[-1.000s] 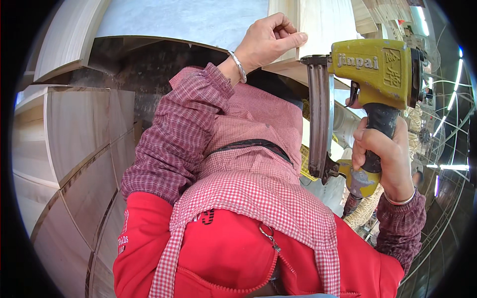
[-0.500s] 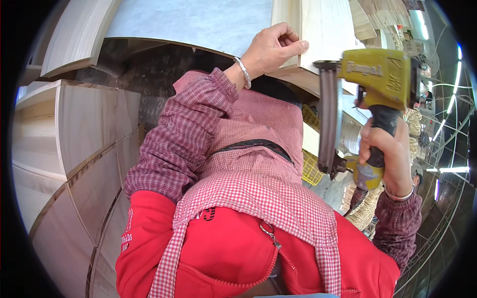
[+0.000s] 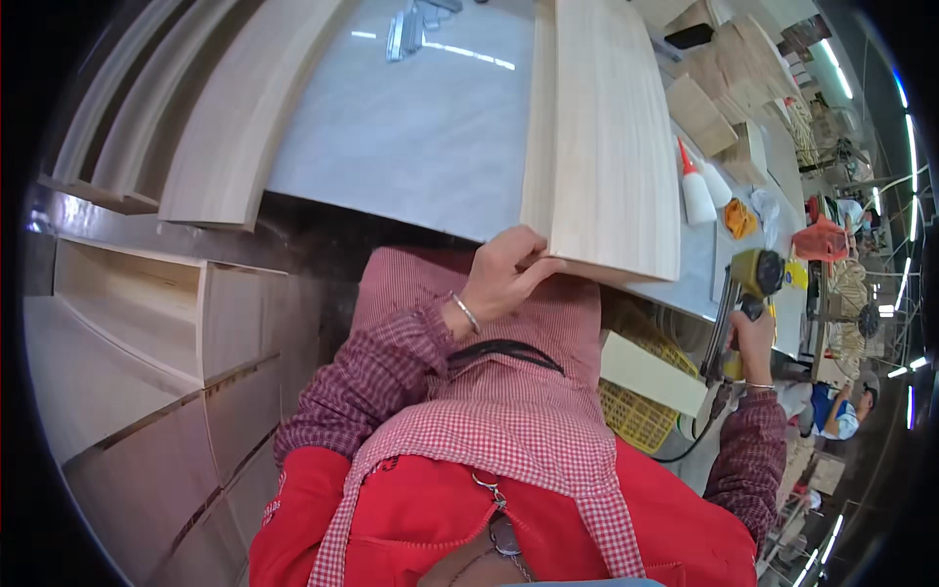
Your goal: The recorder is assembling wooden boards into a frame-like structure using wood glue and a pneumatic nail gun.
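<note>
A pale wooden board assembly [image 3: 616,147] lies on the worktable, its near end jutting past the front edge. My left hand [image 3: 499,279] is closed at its near left corner, with curled fingers and thumb against the wood. A yellow pneumatic nail gun [image 3: 759,269], with a long upright magazine, is held in my right hand [image 3: 753,350] off to the right. The fingers wrap its dark handle, and a dark hose trails below. The gun is apart from the board.
On the blue-grey tabletop [image 3: 411,147] lie a metal tool [image 3: 416,29] and a red-tipped white glue bottle [image 3: 694,191]. Long wooden pieces [image 3: 245,108] stand left. Wooden cabinets [image 3: 245,323] are stacked beside me. A yellow crate [image 3: 636,416] sits below right. Another person [image 3: 839,411] is at far right.
The view has shifted, showing more of the tabletop. My right hand and the nail gun are farther from the camera. My left hand has come onto the board's near corner.
</note>
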Demonstrator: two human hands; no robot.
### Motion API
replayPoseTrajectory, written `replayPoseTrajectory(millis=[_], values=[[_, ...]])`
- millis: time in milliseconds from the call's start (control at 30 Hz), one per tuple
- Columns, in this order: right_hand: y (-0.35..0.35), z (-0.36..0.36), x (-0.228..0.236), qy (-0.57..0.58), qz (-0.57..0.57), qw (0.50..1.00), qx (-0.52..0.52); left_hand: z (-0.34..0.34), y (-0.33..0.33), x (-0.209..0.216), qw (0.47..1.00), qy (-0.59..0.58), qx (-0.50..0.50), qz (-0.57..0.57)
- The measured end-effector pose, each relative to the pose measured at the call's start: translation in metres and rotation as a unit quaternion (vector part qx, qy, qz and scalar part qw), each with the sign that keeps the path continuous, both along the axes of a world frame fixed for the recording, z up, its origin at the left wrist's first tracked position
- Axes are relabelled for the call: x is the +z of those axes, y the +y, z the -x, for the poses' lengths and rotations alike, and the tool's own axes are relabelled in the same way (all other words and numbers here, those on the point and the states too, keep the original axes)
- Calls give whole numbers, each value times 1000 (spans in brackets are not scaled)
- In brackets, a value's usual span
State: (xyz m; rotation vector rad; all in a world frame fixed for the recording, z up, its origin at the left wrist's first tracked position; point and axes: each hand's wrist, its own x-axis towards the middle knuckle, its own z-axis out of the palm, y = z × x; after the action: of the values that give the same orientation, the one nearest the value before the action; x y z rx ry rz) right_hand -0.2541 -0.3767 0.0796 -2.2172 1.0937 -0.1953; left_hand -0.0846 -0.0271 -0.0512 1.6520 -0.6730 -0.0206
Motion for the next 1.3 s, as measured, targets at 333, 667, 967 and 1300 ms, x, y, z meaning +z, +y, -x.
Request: replayPoseTrajectory(millis=[333, 667, 967, 1300], values=[[-158, 6, -108, 92, 206, 972, 60, 7, 33, -42, 994, 38, 98, -42], [-173, -16, -123, 118, 282, 951, 34, 10, 13, -43, 981, -112, 114, -114], [-159, -23, -132, 83, 264, 961, 25, 8, 11, -29, 966, -195, 77, -151], [-110, -38, -115, 171, 301, 938, -2, 14, -13, -4, 990, -67, 87, -87]])
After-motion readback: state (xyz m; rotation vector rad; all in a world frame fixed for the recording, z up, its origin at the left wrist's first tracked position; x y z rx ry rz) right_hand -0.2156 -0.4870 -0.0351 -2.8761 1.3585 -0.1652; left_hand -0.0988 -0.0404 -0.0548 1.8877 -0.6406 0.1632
